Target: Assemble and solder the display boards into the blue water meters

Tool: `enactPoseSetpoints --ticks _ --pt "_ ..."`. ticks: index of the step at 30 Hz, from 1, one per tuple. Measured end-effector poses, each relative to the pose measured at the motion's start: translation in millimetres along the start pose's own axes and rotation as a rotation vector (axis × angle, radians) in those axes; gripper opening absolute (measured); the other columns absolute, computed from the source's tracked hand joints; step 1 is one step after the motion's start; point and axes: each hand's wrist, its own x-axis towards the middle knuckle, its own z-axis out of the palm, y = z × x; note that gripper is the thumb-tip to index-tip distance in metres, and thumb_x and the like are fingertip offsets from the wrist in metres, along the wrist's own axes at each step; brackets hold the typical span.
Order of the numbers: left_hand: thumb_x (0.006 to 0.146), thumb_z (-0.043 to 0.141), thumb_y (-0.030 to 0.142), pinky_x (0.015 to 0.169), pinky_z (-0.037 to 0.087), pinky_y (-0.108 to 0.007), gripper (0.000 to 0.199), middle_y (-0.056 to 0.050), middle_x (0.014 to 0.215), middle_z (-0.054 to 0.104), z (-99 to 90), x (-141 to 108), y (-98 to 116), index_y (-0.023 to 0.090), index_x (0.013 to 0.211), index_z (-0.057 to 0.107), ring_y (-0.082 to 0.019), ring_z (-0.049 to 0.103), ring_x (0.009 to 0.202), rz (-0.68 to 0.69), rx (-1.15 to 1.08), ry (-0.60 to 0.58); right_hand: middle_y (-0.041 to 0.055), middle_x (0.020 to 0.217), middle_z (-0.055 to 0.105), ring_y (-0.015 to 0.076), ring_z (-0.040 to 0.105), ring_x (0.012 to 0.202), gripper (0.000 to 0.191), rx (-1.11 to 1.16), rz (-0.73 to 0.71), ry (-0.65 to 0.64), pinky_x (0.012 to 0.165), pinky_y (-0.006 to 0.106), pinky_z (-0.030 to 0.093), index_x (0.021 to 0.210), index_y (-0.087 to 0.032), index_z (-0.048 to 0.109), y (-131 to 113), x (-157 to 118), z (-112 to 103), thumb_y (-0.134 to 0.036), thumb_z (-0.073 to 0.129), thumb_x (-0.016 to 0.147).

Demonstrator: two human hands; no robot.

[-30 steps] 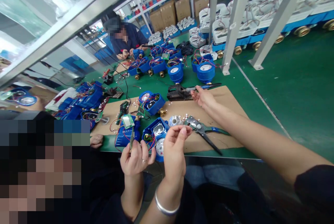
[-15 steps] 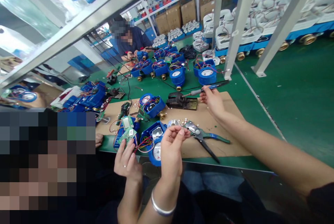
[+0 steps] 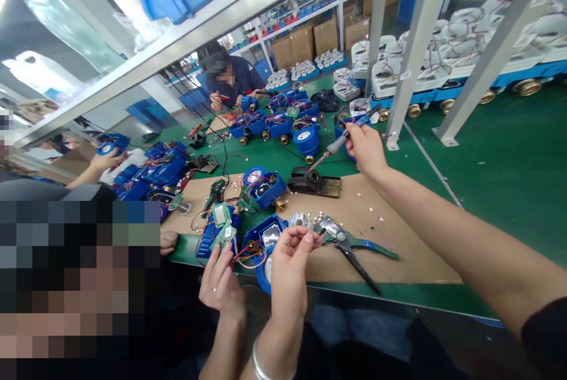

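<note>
Tilting soldering iron [image 3: 339, 143] more steeply

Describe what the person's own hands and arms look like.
The left hand is ungloved, with a smooth, silver-coloured bangle on its wrist; no sleeve shows there. The right hand is also ungloved; a dark sleeve shows farther up.

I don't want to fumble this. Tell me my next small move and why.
I'd probably bring the soldering iron slowly toward the green board. Your right grip holds the iron, its tip at the stand; a ringed hand, apparently a co-worker's, touches the board; your left grip is pinched, its contents too small to tell.
</note>
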Motion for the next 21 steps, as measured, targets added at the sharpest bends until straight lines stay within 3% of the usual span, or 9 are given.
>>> enactPoseSetpoints --ticks 1,3,7,11,14,17,21 --pt "0.076 0.066 0.053 0.074 0.061 -0.048 0.023 -0.003 0.081 0.070 1.2 0.2 -0.1 0.032 0.086 0.063 -0.027 0.069 0.087 -0.008 -0.007 -0.010 -0.0063 0.042 0.046 0.0055 0.036 0.032 0.030 0.067 0.001 -0.007 0.032 0.018 0.023 0.063 -0.019 0.053 -7.1 -1.5 5.8 -0.037 0.055 0.087" --pt "0.076 0.064 0.057 0.074 0.061 -0.048 0.026 -0.002 0.080 0.070 -13.6 1.4 -0.8 0.032 0.085 0.063 -0.028 0.069 0.090 0.015 0.003 -0.022 -0.0060 0.045 0.047 0.0047 0.037 0.033 0.028 0.186 -0.002 -0.024 0.031 0.017 0.024 0.066 -0.019 0.054 -20.5 -5.0 17.5 -0.038 0.056 0.087" --pt "0.081 0.056 0.059 0.076 0.061 -0.050 0.028 0.000 0.085 0.071 -83.4 2.2 -20.1 0.034 0.092 0.061 -0.028 0.065 0.103 0.132 0.070 0.111 -0.0037 0.055 0.055 0.0045 0.048 0.041 0.028 0.325 0.002 -0.039 0.037 0.015 0.035 0.072 -0.019 0.055 -38.2 -9.2 36.1 -0.041 0.055 0.088" --pt "0.082 0.061 0.049 0.095 0.052 -0.057 0.023 0.001 0.109 0.068 -138.6 -2.3 -59.6 0.035 0.101 0.058 -0.028 0.047 0.127 0.285 0.206 0.248 -0.0023 0.060 0.058 0.0061 0.056 0.047 0.027 0.392 -0.013 0.014 0.043 0.015 0.044 0.076 -0.019 0.056 -46.9 -12.3 46.1 -0.042 0.054 0.089" --pt "0.081 0.065 0.044 0.111 0.035 -0.060 0.018 0.004 0.116 0.065 -154.3 -4.4 -78.0 0.036 0.096 0.059 -0.025 0.038 0.134 0.426 0.288 0.334 -0.0019 0.064 0.059 0.0064 0.058 0.050 0.028 0.394 -0.052 0.037 0.046 0.016 0.045 0.080 -0.019 0.057 -54.1 -15.8 47.9 -0.044 0.050 0.090" --pt "0.082 0.067 0.039 0.114 0.029 -0.061 0.012 0.005 0.112 0.067 -157.1 -4.1 -82.1 0.035 0.092 0.060 -0.025 0.042 0.131 0.535 0.367 0.365 -0.0020 0.067 0.060 0.0064 0.060 0.053 0.031 0.376 -0.060 0.065 0.049 0.016 0.046 0.082 -0.020 0.056 -57.3 -20.4 46.4 -0.048 0.046 0.091" --pt "0.082 0.066 0.037 0.117 0.025 -0.059 0.012 0.005 0.113 0.067 -157.1 -3.6 -79.1 0.035 0.092 0.060 -0.024 0.041 0.132 0.504 0.348 0.361 -0.0026 0.067 0.061 0.0071 0.061 0.053 0.028 0.381 -0.037 0.050 0.048 0.016 0.048 0.087 -0.021 0.058 -45.7 -33.3 44.4 -0.049 0.053 0.087"
